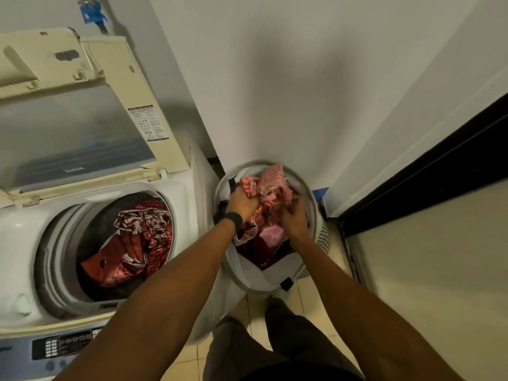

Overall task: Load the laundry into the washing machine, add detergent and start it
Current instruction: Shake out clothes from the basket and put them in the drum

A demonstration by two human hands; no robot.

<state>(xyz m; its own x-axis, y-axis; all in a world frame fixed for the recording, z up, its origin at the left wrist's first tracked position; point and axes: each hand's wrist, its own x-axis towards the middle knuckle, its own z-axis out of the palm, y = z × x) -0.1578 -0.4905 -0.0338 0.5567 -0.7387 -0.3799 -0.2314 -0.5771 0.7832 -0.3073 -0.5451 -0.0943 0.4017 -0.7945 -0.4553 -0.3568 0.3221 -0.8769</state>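
Head view, looking down. Lower left of the frame: the control panel [60,346] of the washing machine [16,237], a top-loader. Above the panel, the open drum holds a red and patterned load [132,243], loosely heaped. Two bare forearms run up from the bottom edge to the centre of the frame, where the laundry basket [270,279] stands on the floor just right of the machine.

The remaining laundry [272,180], pink and red cloth, lies bunched inside the basket, its top at rim height. The left hand [243,203], a dark wristband [233,220] at the wrist, is closed round a fold of red striped cloth. The right hand [294,220] curls its fingers into the same bundle from the right, though blur hides how firm that hold is.

Handling, as judged: soft, light and limp, nothing fragile. The glossy pieces may slide, and loose ends will trail and catch on the rim. A gathered handful from the middle of the heap, supported from both sides, should lift cleanest.

Upper left of the frame: the lid [77,127] stands raised against the wall, which leaves the drum open for the transfer.
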